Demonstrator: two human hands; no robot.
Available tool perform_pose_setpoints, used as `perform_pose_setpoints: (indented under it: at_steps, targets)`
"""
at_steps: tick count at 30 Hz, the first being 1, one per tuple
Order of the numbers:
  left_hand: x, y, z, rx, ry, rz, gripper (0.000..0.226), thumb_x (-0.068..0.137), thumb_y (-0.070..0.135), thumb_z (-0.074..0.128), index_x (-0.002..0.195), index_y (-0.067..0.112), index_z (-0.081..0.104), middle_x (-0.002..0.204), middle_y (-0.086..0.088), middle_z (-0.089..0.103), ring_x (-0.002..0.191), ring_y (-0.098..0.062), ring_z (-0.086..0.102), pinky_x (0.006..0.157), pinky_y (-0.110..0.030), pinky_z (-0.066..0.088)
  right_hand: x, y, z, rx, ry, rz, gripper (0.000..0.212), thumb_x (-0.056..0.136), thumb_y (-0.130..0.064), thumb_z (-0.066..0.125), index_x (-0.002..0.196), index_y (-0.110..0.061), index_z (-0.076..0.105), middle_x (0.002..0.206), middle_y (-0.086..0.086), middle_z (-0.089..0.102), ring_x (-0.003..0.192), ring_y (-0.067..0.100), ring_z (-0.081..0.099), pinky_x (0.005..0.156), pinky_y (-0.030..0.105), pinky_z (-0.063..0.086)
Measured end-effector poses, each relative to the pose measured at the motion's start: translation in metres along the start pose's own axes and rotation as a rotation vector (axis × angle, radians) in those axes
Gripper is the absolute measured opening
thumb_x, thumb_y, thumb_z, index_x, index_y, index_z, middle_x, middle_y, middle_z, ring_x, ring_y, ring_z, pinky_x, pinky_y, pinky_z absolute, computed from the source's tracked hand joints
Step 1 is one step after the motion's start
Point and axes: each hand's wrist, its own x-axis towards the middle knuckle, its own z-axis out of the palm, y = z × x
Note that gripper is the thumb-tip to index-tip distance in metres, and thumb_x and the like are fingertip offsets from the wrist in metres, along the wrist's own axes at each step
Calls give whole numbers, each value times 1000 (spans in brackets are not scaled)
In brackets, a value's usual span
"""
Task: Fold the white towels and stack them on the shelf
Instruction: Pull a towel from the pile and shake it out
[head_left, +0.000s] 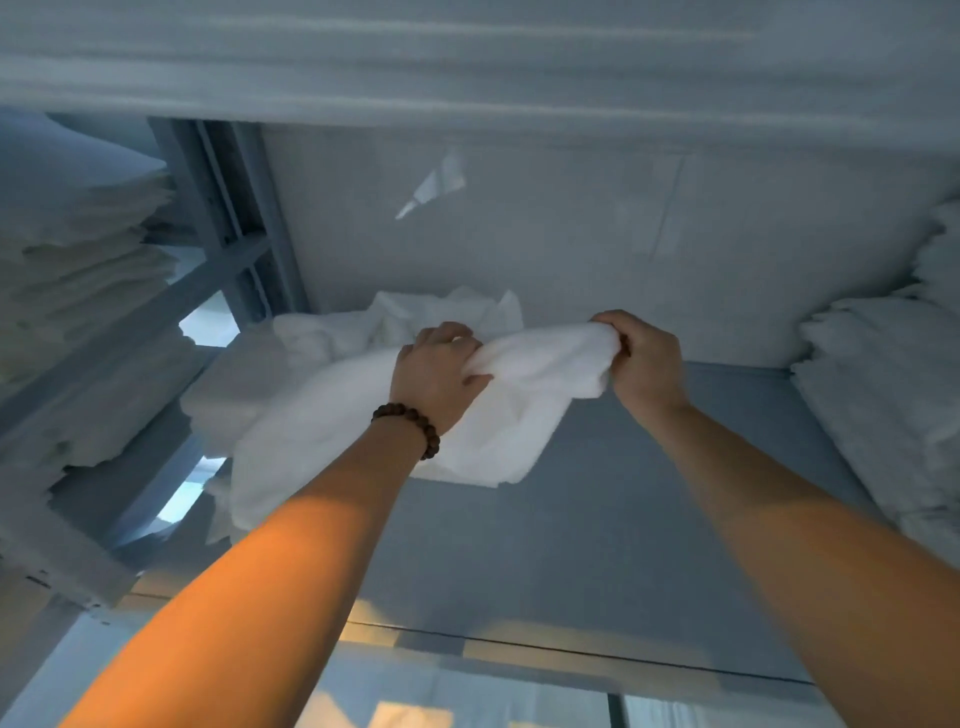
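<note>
A white towel (530, 384) hangs bunched between my two hands above the grey shelf board (597, 519). My left hand (436, 374), with a bead bracelet at the wrist, grips its left end. My right hand (647, 358) grips the right end, fingers curled round the cloth. The towel's lower part droops toward the shelf at the left. Behind it lies a loose heap of white towels (332, 343) at the shelf's back left.
A stack of folded white towels (893, 395) fills the shelf's right side. More folded towels (78, 270) sit in the neighbouring bay on the left, past a grey metal upright (234, 208). The upper shelf (467, 67) hangs overhead.
</note>
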Motion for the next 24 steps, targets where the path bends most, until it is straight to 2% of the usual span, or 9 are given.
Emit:
perform_pose_setpoints:
  at_steps: [3, 7, 11, 14, 18, 22, 24]
  targets:
    - [2, 45, 16, -43, -32, 25, 34, 85, 32, 59, 114, 15, 59, 127, 0, 53, 114, -25, 47, 93, -41, 40, -10, 27, -41, 4, -23, 63, 32, 81, 8, 47, 99, -6, 69, 92, 11, 70, 87, 26, 64, 76, 37, 51]
    - [1, 112, 45, -89, -70, 39, 34, 87, 31, 56, 117, 15, 58, 127, 0, 53, 114, -25, 47, 92, -39, 39, -26, 62, -99, 25, -27, 108, 32, 83, 9, 45, 98, -8, 68, 92, 10, 70, 83, 18, 61, 75, 33, 51]
    - [0, 176, 76, -110, -97, 63, 32, 88, 32, 55, 115, 16, 58, 124, -2, 54, 114, -25, 47, 90, -37, 40, -37, 102, -155, 3, -38, 138, 29, 86, 7, 45, 100, -7, 66, 94, 9, 69, 86, 21, 61, 78, 36, 50]
    - [1, 222, 97, -174, -113, 92, 28, 88, 30, 55, 111, 15, 59, 119, -2, 56, 110, -24, 47, 87, -38, 43, -44, 131, -194, -31, -4, 154, 27, 87, 7, 47, 102, -6, 66, 96, 9, 68, 85, 16, 59, 78, 29, 49]
    - [5, 270, 124, -213, -165, 136, 25, 89, 31, 54, 110, 17, 59, 120, -1, 55, 108, -23, 47, 84, -35, 40, -56, 162, -237, -20, 36, 213, 26, 88, 2, 48, 100, -10, 67, 92, 5, 68, 84, 17, 60, 77, 28, 49]
    - [9, 291, 142, -189, -231, 125, 28, 91, 35, 51, 113, 19, 58, 122, -1, 53, 109, -23, 47, 88, -37, 37, -64, 178, -259, -14, 15, 281, 23, 91, -5, 49, 105, -11, 67, 97, 8, 70, 89, 27, 64, 82, 43, 53]
    - [12, 290, 144, -178, -235, 80, 31, 91, 37, 51, 116, 20, 57, 123, -1, 52, 111, -24, 47, 91, -38, 36, -63, 178, -262, -47, -29, 300, 21, 91, -12, 52, 104, -12, 68, 96, 8, 70, 87, 25, 64, 79, 40, 52]
